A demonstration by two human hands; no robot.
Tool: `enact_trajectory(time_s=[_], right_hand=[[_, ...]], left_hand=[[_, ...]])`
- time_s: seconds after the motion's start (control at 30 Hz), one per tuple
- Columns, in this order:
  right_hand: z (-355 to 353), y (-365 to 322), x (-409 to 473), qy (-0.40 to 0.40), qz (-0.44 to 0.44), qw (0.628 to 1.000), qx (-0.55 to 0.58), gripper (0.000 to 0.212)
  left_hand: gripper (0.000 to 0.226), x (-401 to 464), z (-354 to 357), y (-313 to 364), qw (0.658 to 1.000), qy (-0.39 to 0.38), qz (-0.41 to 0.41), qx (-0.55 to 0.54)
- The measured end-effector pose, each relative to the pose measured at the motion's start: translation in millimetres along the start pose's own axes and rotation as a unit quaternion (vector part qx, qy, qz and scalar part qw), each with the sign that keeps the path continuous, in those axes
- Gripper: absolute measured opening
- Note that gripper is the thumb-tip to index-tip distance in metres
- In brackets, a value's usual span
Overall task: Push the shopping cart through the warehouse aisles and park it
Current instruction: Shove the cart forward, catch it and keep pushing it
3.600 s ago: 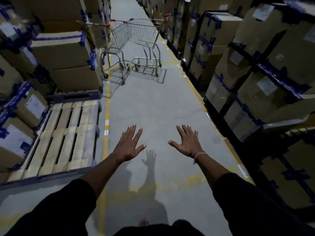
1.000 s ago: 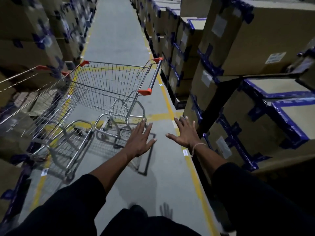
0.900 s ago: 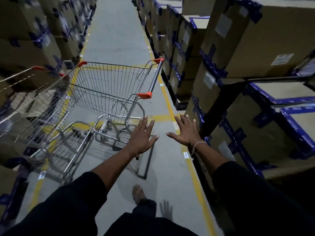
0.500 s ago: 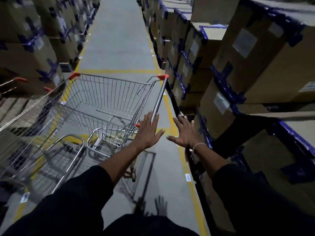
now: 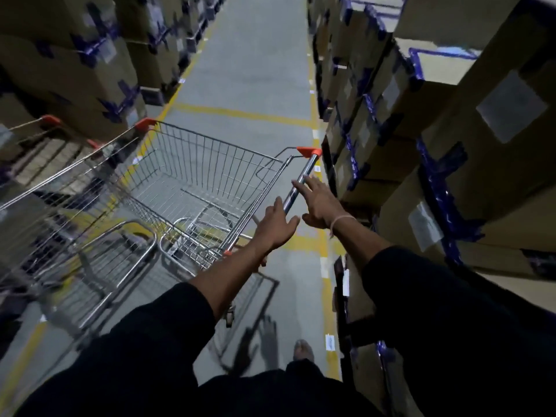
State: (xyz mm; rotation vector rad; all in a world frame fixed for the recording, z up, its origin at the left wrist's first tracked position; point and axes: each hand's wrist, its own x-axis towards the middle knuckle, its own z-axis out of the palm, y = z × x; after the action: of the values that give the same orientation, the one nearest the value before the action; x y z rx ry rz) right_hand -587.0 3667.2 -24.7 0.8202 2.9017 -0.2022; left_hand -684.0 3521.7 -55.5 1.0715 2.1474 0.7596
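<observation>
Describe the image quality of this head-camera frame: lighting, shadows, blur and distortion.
Head view: dim overall, the stacked brown cardboard boxes fall into deep shade; motion blur smears the second wire cart at the left edge, while the silver wire shopping cart with orange corners stays fairly sharp; both hands' shadow falls on the grey concrete floor near the bottom; wide-angle distortion bows the box stacks outward.

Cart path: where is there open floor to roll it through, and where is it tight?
Open: the grey aisle ahead, between the box stacks. Tight: the cart has a second cart on its left, and its handle nears the right-hand boxes.
</observation>
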Motion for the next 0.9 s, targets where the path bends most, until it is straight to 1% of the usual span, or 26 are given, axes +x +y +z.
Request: enact_trajectory(time_s=[0.1,0.2,0.23,0.3,0.37,0.4,0.47,0.57,0.7,0.8,0.9], right_hand=[[-15.3,16.1,35.2,-0.017,-0.065,0.996,-0.067,0.101],[-20.6,29.5,68.8,-0.046,-0.119,0.982,-0.139,0.096],[-19.9,32.8,80.1,-0.059,-0.137,0.977,-0.153,0.091],[-16.9,36.9,97.5,-0.081,-0.177,0.968,-0.158,0.072],[-14.9,35.1,107.0,-0.089,-0.212,0.957,-0.176,0.052],[-13.6,33.0,109.2,-0.088,-0.224,0.951,-0.195,0.048],[-10.2,29.8,110.0,-0.079,-0.237,0.941,-0.228,0.045],[-2.4,27.7,109.7,-0.069,-0.245,0.930,-0.265,0.044],[5.6,23.5,106.3,-0.066,-0.235,0.933,-0.265,0.038],[10.4,19.7,98.8,-0.062,-0.227,0.938,-0.254,0.037],[12.6,13.5,90.6,-0.063,-0.218,0.943,-0.244,0.037]], left_hand=[[0.074,14.1,11.7,18.2,0.997,0.053,-0.063,-0.012],[0.055,22.6,23.3,23.1,0.988,0.104,-0.109,0.044],[0.052,24.3,26.3,23.1,0.984,0.120,-0.120,0.060],[0.050,24.2,29.2,24.2,0.977,0.151,-0.132,0.079],[0.050,22.5,32.1,24.7,0.969,0.184,-0.126,0.103],[0.050,21.0,33.3,24.2,0.966,0.197,-0.117,0.119],[0.052,19.6,35.3,20.7,0.958,0.217,-0.099,0.156],[0.056,19.0,35.9,17.9,0.952,0.218,-0.096,0.190],[0.059,13.9,34.9,12.0,0.949,0.224,-0.091,0.203],[0.057,5.8,34.9,5.4,0.947,0.236,-0.069,0.207],[0.054,-3.8,28.6,0.7,0.947,0.232,-0.053,0.215]])
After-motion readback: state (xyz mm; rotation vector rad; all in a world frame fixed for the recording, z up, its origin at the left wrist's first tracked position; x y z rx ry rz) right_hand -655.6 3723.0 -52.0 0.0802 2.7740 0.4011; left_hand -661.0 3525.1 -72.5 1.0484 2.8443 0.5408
